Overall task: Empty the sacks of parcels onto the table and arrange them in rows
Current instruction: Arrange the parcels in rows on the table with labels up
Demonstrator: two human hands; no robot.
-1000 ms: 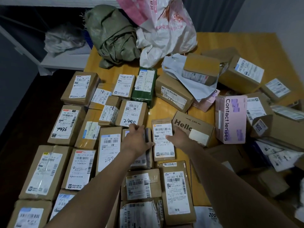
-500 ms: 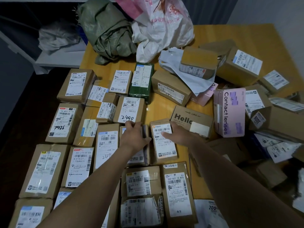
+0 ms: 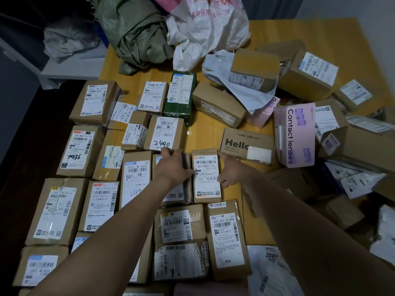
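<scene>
Brown parcels with white labels lie in rows over the left and near part of the yellow table (image 3: 213, 137). My left hand (image 3: 173, 165) rests on a brown parcel (image 3: 171, 195) in the middle row, fingers curled over its far edge. My right hand (image 3: 230, 169) touches the right side of the neighbouring small parcel labelled 507-PB02 (image 3: 206, 176), thumb on its label. A loose heap of parcels, among them a pink "Contact lenses" box (image 3: 296, 135) and a "Hello" box (image 3: 248, 144), lies at the right. A crumpled green sack (image 3: 136, 37) and a white-and-pink sack (image 3: 207, 24) lie at the far edge.
A dark green parcel (image 3: 181, 95) stands at the end of the far row. A grey mailer bag (image 3: 241, 88) lies under a box in the heap. The table's left edge drops to dark floor; a white shelf (image 3: 70, 67) with a grey bundle stands far left.
Both hands have stayed on the two middle parcels; the 507-PB02 parcel has been shifted slightly and squared against its neighbour. The camera has tilted a little.
</scene>
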